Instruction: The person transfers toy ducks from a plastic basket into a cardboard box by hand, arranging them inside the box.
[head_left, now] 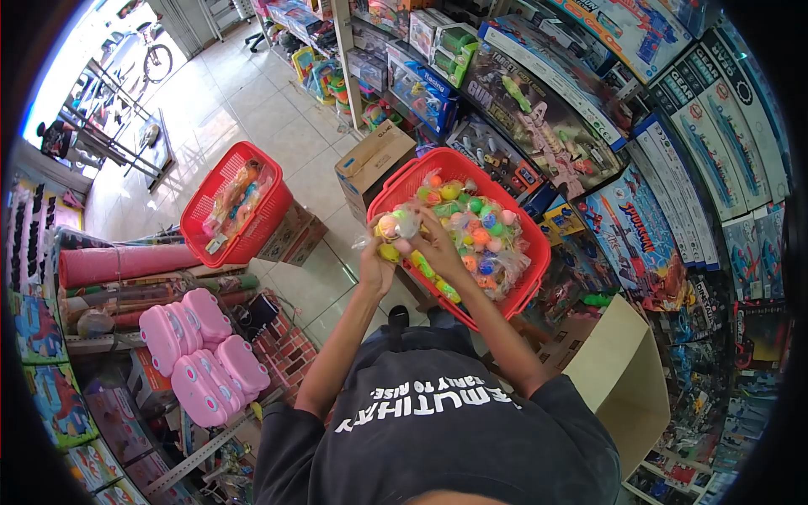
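Observation:
Both hands are raised together over the left edge of a red basket (539, 278) filled with bagged, coloured balls (484, 231). Between them is a clear plastic bag of small pale and yellow balls (394, 227). My left hand (376, 268) is closed around the lower left side of the bag. My right hand (438, 249) has its fingers bent against the bag's right side. Yellow-green wrapped items (433, 278) lie in the basket just below my right hand.
A second red basket (273, 220) with bagged toys stands on a carton to the left. Behind the full basket is a cardboard box (370, 160). Pink cases (202, 353) lie lower left. Boxed toys (539, 109) line the right side; an open carton (619, 362) stands lower right.

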A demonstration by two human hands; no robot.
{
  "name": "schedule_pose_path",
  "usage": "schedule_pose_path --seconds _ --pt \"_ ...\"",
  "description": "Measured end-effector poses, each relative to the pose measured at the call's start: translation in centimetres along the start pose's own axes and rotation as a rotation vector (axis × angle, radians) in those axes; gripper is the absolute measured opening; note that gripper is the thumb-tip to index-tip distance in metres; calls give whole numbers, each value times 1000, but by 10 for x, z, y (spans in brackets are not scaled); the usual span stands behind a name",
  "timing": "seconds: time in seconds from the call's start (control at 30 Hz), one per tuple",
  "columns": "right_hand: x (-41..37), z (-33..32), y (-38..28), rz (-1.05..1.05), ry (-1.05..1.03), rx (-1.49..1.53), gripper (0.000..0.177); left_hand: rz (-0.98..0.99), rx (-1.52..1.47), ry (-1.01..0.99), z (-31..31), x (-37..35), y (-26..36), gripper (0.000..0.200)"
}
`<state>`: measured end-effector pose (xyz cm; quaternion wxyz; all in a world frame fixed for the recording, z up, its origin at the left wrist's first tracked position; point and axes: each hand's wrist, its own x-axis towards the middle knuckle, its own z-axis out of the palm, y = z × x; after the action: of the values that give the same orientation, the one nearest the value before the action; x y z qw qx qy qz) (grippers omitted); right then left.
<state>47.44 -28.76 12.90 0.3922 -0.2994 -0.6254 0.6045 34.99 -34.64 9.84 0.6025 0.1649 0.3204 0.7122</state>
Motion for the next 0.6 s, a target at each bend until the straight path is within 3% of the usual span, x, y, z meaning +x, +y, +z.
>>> schedule_pose_path --seconds 0.1,0.33,0.53,0.6 --pt "-2 4 16 -126 29 -226 26 -67 -221 -48 3 -2 -2 46" --pt "-5 2 6 -107 -70 -342 28 -55 27 17 -2 -2 -13 48" --pt "-11 -8 -2 -1 -171 -105 35 -150 36 0 -17 8 -4 43" --pt "-11 -12 -11 129 -180 267 33 -192 -51 -33 -13 6 4 43"
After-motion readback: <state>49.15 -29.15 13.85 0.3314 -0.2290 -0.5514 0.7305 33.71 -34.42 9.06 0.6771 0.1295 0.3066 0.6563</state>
